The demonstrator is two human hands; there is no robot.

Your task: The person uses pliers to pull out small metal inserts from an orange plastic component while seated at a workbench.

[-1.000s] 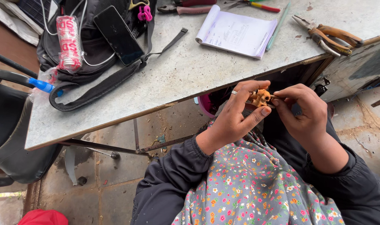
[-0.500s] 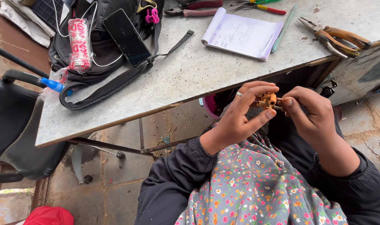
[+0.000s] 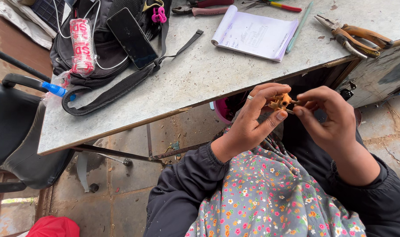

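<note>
A small orange-brown part (image 3: 280, 102) with prongs is held just below the table edge. My left hand (image 3: 252, 120) grips it between thumb and fingers; a ring shows on one finger. My right hand (image 3: 329, 120) pinches the part's right side with its fingertips, where a thin dark pin seems to stick out. Both hands hover over my lap, which is covered by flowered cloth (image 3: 274, 202).
The grey table (image 3: 200, 74) carries a black bag (image 3: 99, 52) with a phone (image 3: 132, 37) and a red-white roll (image 3: 82, 46), an open notebook (image 3: 254, 35), a green pen (image 3: 298, 27) and pliers (image 3: 353, 37). A black chair (image 3: 15, 131) stands at left.
The view has drifted slightly, and both hands stay on the small part with only small finger shifts.
</note>
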